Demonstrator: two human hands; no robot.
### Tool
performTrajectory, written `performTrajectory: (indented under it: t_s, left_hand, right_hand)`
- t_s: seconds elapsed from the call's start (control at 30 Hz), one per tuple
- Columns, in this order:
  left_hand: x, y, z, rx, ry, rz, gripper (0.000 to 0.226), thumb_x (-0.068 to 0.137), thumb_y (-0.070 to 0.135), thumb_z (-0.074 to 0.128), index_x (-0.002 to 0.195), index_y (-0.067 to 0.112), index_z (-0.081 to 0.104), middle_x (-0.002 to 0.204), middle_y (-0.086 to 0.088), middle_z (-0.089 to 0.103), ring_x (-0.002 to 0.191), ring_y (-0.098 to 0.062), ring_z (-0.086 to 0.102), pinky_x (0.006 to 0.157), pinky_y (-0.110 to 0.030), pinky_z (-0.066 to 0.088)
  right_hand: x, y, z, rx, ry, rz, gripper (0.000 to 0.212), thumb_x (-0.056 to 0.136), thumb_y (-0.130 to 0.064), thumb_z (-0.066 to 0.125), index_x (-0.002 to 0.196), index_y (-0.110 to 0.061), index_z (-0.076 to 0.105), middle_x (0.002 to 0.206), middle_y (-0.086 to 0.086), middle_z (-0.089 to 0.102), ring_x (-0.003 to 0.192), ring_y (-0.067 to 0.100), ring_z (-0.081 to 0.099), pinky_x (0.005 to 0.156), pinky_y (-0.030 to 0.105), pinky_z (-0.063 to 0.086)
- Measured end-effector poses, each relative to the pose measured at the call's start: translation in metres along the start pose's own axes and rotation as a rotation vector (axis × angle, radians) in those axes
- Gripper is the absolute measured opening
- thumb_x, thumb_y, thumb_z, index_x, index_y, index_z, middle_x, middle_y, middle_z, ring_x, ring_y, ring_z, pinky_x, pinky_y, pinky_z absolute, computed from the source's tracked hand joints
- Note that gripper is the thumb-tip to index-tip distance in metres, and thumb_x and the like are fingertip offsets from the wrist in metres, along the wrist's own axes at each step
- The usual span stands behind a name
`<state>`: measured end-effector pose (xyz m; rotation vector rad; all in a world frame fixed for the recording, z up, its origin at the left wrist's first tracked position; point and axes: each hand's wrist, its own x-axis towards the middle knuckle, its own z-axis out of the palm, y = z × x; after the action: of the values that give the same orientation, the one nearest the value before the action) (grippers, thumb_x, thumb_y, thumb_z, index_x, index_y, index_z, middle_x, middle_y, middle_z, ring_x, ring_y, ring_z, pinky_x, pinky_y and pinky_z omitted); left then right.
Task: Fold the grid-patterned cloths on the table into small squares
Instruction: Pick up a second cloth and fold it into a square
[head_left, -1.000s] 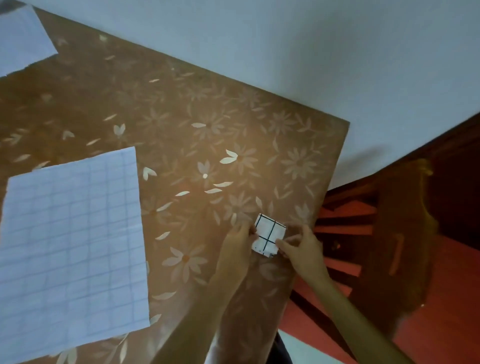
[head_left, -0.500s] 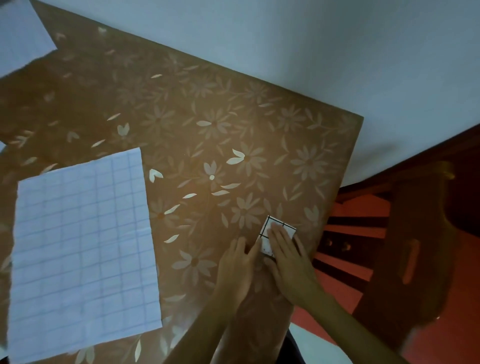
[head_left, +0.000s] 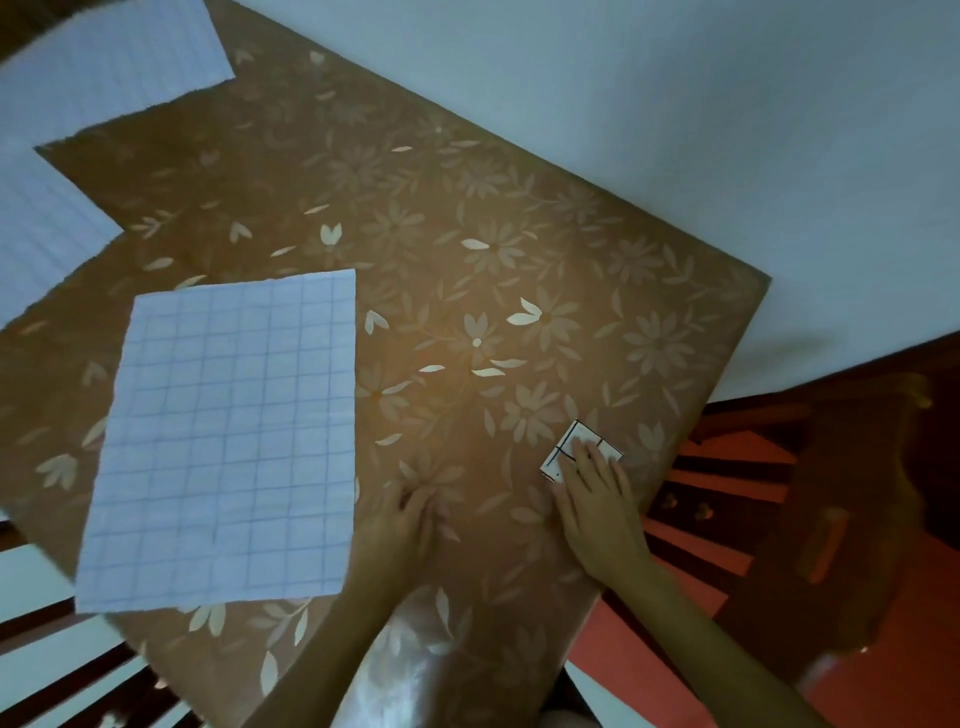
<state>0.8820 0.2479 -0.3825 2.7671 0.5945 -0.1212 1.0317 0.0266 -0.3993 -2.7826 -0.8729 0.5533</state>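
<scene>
seen from above: right hand (head_left: 597, 499) flat, grip open, pressing a folded grid cloth square (head_left: 566, 449) near the tabletop (head_left: 519, 218) right edge, likely to set the creases. left hand (head_left: 402, 519) empty, open, resting beside an unfolded grid cloth (head_left: 228, 441).

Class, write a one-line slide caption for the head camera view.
Right hand presses a folded grid square; left hand rests near an unfolded cloth.

A brown flower-patterned bench (head_left: 519, 208) lies under the hands; a white wall (head_left: 675, 104) beyond, red-and-dark wooden furniture (head_left: 753, 493) right of them.
</scene>
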Motion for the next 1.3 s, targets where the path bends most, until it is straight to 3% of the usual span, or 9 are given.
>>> performTrajectory:
  t_s: [0.17, 0.3, 0.4, 0.6, 0.7, 0.83, 0.97, 1.17, 1.3]
  left_hand:
    - [-0.019, -0.030, -0.010, 0.029, 0.077, -0.074, 0.024, 0.088, 0.017, 0.062, 0.110, 0.013, 0.071, 0.096, -0.011, 0.067, 0.075, -0.030, 0.066, 0.046, -0.034, 0.054]
    - [-0.026, -0.046, -0.007, 0.011, 0.065, -0.143, 0.035, 0.075, 0.002, 0.080, 0.108, 0.005, 0.070, 0.104, -0.018, 0.068, 0.089, -0.037, 0.067, 0.055, -0.039, 0.058]
    - [-0.029, -0.055, -0.006, -0.011, 0.105, -0.150, 0.034, 0.079, 0.002, 0.078, 0.112, 0.005, 0.069, 0.107, -0.019, 0.068, 0.091, -0.039, 0.067, 0.058, -0.040, 0.059]
    - [-0.032, -0.071, -0.012, -0.040, 0.140, -0.217, 0.026, 0.093, 0.023, 0.052, 0.109, 0.010, 0.068, 0.111, -0.017, 0.066, 0.096, -0.037, 0.066, 0.057, -0.041, 0.059]
    - [-0.033, -0.081, -0.018, -0.069, 0.121, -0.323, 0.025, 0.090, 0.012, 0.066, 0.114, 0.007, 0.069, 0.119, -0.019, 0.065, 0.105, -0.038, 0.064, 0.070, -0.043, 0.060]
    - [-0.036, -0.102, -0.017, -0.028, 0.118, -0.358, 0.048, 0.089, 0.016, 0.070, 0.134, 0.011, 0.056, 0.136, -0.022, 0.057, 0.119, -0.043, 0.059, 0.089, -0.050, 0.056]
    - [-0.040, -0.122, -0.007, 0.102, -0.043, -0.465, 0.082, 0.083, 0.045, 0.075, 0.151, 0.015, 0.039, 0.155, -0.025, 0.038, 0.139, -0.045, 0.044, 0.102, -0.055, 0.047]
    - [-0.028, -0.127, -0.007, 0.039, -0.045, -0.531, 0.082, 0.061, 0.035, 0.093, 0.134, 0.020, 0.060, 0.141, -0.019, 0.058, 0.122, -0.040, 0.061, 0.087, -0.048, 0.058]
    - [-0.021, -0.135, -0.011, 0.061, 0.083, -0.552, 0.048, 0.061, 0.012, 0.094, 0.103, 0.016, 0.071, 0.114, -0.009, 0.071, 0.089, -0.032, 0.070, 0.063, -0.037, 0.061]
  right_hand:
    - [-0.005, 0.009, 0.011, -0.152, -0.112, -0.091, 0.076, 0.099, -0.059, 0.022, 0.153, -0.006, 0.031, 0.161, 0.019, 0.025, 0.150, 0.033, 0.023, 0.119, 0.047, 0.011]
    - [-0.004, 0.003, 0.000, -0.168, -0.106, -0.083, 0.077, 0.101, -0.059, 0.013, 0.148, -0.006, 0.042, 0.156, 0.019, 0.036, 0.147, 0.033, 0.032, 0.120, 0.043, -0.001]
    - [-0.001, -0.012, -0.012, -0.110, -0.029, -0.067, 0.068, 0.103, -0.051, 0.017, 0.129, -0.008, 0.063, 0.142, 0.015, 0.057, 0.136, 0.033, 0.049, 0.118, 0.044, 0.010]
    - [0.020, -0.059, -0.016, 0.047, 0.073, -0.248, 0.052, 0.102, -0.041, 0.027, 0.125, -0.012, 0.064, 0.141, 0.006, 0.058, 0.136, 0.024, 0.048, 0.119, 0.038, 0.023]
    - [0.036, -0.094, -0.013, 0.144, -0.008, -0.303, 0.050, 0.101, -0.040, 0.031, 0.124, -0.011, 0.064, 0.128, 0.007, 0.064, 0.122, 0.025, 0.057, 0.108, 0.041, 0.042]
    - [0.054, -0.146, -0.002, 0.353, -0.173, -0.284, 0.032, 0.101, -0.027, 0.048, 0.126, -0.013, 0.062, 0.120, 0.007, 0.065, 0.109, 0.024, 0.062, 0.094, 0.037, 0.050]
    - [0.074, -0.203, 0.010, 0.491, -0.286, -0.235, 0.028, 0.094, -0.021, 0.056, 0.121, -0.015, 0.060, 0.111, 0.006, 0.067, 0.105, 0.024, 0.064, 0.093, 0.042, 0.052]
    - [0.100, -0.266, 0.015, 0.828, -0.436, 0.080, 0.047, 0.082, -0.014, 0.062, 0.126, -0.012, 0.045, 0.093, 0.004, 0.066, 0.081, 0.020, 0.073, 0.083, 0.045, 0.059]
    - [0.111, -0.280, 0.020, 0.999, -0.459, 0.287, 0.041, 0.083, -0.009, 0.068, 0.119, -0.008, 0.047, 0.093, 0.010, 0.067, 0.073, 0.018, 0.066, 0.062, 0.027, 0.055]
